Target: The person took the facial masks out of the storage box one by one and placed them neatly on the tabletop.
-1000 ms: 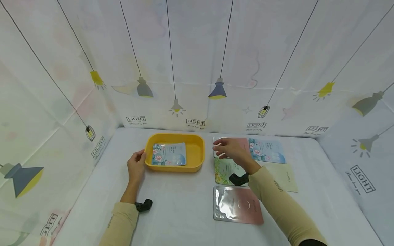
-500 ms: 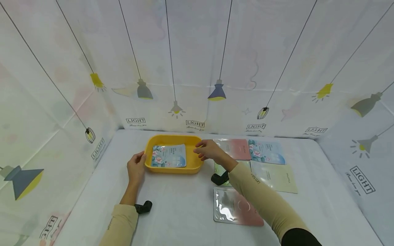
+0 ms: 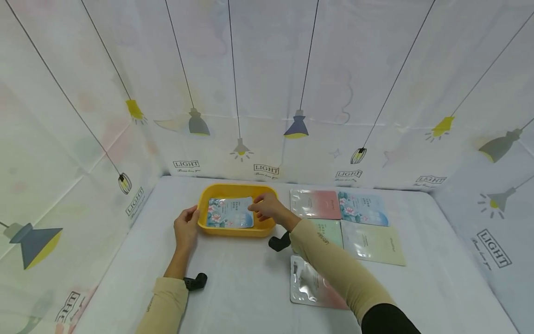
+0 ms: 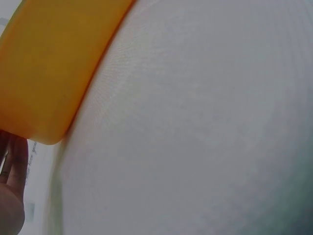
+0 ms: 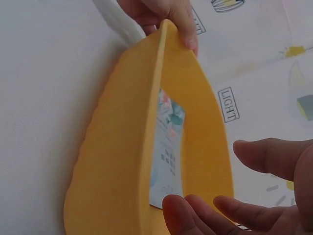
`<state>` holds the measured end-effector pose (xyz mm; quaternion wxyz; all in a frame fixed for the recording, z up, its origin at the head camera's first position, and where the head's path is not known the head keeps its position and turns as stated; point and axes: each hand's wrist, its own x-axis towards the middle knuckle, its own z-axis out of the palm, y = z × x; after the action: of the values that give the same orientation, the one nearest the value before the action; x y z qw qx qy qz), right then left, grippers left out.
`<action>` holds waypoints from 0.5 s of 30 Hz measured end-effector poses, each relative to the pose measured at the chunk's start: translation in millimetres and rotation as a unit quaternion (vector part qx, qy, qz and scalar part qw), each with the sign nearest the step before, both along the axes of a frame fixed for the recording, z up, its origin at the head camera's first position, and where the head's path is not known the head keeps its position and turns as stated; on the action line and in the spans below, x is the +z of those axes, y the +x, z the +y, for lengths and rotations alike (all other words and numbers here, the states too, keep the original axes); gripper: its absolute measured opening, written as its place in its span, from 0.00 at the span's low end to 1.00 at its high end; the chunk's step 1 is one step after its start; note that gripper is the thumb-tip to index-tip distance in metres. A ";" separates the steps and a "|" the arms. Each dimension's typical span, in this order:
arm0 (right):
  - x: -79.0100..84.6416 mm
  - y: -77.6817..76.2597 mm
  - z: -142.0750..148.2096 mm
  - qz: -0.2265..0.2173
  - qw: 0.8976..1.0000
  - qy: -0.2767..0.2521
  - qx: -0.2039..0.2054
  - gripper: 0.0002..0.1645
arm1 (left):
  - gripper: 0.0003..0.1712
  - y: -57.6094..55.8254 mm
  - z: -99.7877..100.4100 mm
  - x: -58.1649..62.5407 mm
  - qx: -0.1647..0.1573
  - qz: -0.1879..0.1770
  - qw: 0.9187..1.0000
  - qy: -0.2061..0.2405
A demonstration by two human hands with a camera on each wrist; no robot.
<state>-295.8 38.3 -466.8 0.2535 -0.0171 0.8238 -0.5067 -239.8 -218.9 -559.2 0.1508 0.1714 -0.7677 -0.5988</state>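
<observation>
A yellow plastic basin (image 3: 238, 233) stands at the back of the table, with a blue flower-printed sheet mask packet (image 3: 228, 214) lying flat inside. My left hand (image 3: 186, 228) holds the basin's left end; the right wrist view shows its thumb (image 5: 190, 40) hooked over the rim. In the left wrist view, fingers (image 4: 18, 161) reach up against the basin's underside edge. My right hand (image 3: 270, 208) hovers over the basin's right half, beside the packet's right edge. Thumb and fingers are spread apart with nothing between them, seen close up in the right wrist view.
Right of the basin lie a pink packet (image 3: 314, 204), a blue packet (image 3: 365, 208), a pale yellow packet (image 3: 373, 242) and a green packet (image 3: 329, 229). A silver-pink packet (image 3: 306, 283) lies nearer, partly under the right sleeve. A printed curtain (image 3: 267, 93) rises behind the table.
My right hand has moved left from above the packets on the right, across the basin's right rim, to over its inside. The left hand stays at the basin's left end.
</observation>
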 end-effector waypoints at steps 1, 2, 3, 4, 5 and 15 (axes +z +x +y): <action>-1.7 -0.6 -2.1 -0.002 1.000 0.005 -0.001 0.25 | 0.21 0.1 0.0 -0.1 -0.001 0.001 1.000 0.001; -3.2 -1.4 -4.3 -0.004 1.000 0.011 0.001 0.26 | 0.21 0.1 0.1 -0.2 -0.001 0.001 1.000 0.001; -4.7 -2.3 -6.4 -0.006 1.000 0.019 0.001 0.26 | 0.21 0.3 0.2 -0.1 0.000 0.003 1.000 0.002; -5.9 -3.1 -8.9 -0.005 1.000 0.029 0.004 0.26 | 0.20 0.4 0.3 0.1 0.001 0.004 1.000 0.004; -7.4 -4.2 -11.2 -0.005 0.999 0.040 0.005 0.26 | 0.20 0.6 0.4 0.2 0.002 0.005 1.000 0.006; -20.2 -11.0 -29.5 -0.015 0.993 0.117 -0.004 0.32 | 0.21 1.7 1.1 2.0 -0.001 0.008 1.000 0.007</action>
<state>-306.9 8.8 -487.0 0.2641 0.0242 0.8736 -0.4079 -238.2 -217.8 -557.2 0.1549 0.1667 -0.7625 -0.6056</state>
